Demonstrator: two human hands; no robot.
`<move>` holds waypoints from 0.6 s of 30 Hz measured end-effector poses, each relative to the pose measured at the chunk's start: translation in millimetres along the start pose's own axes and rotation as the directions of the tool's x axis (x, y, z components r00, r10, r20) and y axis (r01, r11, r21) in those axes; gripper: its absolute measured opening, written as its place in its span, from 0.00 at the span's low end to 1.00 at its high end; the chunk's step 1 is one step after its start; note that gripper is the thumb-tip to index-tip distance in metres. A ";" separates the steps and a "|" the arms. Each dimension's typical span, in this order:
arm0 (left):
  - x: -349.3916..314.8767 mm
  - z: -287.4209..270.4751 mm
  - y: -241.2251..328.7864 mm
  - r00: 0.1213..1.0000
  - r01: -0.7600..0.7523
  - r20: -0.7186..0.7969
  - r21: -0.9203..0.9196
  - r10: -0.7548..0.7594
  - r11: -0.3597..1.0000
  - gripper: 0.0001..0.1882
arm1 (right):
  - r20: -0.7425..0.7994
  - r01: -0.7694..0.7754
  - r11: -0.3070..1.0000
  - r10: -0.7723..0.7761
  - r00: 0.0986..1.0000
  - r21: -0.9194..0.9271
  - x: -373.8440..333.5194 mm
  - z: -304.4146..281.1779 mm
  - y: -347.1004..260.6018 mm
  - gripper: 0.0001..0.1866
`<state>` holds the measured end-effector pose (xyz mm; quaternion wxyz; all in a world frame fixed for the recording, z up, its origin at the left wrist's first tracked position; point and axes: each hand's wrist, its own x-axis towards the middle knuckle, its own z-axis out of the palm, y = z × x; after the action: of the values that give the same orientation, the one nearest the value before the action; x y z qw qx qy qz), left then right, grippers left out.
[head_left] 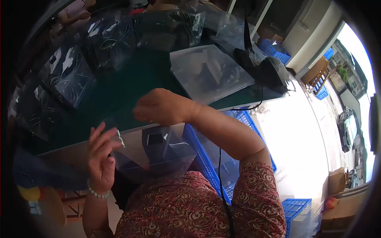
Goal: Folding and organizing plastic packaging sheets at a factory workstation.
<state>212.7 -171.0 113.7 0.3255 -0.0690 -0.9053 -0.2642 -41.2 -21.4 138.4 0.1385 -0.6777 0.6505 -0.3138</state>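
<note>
My left hand (102, 154), with a pale bead bracelet on its wrist, is raised in front of the table edge with fingers stretched and thumb apart. Beside its fingertips is a small white strip (121, 138); whether they touch, I cannot tell. Over the front edge of the green table (137, 75), my right hand (162, 106) has its fingers curled in; anything inside them is hidden. Below it, close to my body, a clear plastic bag or tub (174, 158) surrounds a dark piece with a black-and-white label (155, 138).
A stack of clear plastic bags (210, 71) lies at the table's right. Filled clear bags (71, 75) with thin cables cover the left. A blue crate (206, 158) stands below the edge, a hanging black cable (220, 174) before it. Another person (75, 14) is at far left.
</note>
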 end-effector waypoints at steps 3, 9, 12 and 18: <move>-16.6 21.8 -10.4 0.986 0.040 -0.147 -0.265 -0.081 0.964 0.25 | 0.203 -0.257 0.939 0.212 0.956 0.230 -11.0 -25.0 -14.6 0.15; -134.1 78.2 -47.6 0.398 0.482 -0.010 -0.848 -0.917 0.219 0.21 | 0.295 -0.474 0.731 0.373 0.880 0.490 -46.4 -52.5 -7.8 0.20; -168.2 91.9 -71.3 0.671 0.362 0.570 -0.810 -0.474 -0.461 0.20 | 0.233 -0.478 0.738 0.418 0.878 0.476 -55.7 -59.4 -0.5 0.20; -137.9 78.8 -51.6 0.985 0.103 0.163 -0.804 -0.051 -0.586 0.22 | 0.071 -0.541 0.723 0.571 0.818 0.430 -38.2 -60.5 1.9 0.19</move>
<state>261.1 -167.2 -46.0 0.0513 -0.2473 -0.1882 -0.9491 -77.7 28.7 174.1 0.3508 -0.3926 0.7416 -0.4157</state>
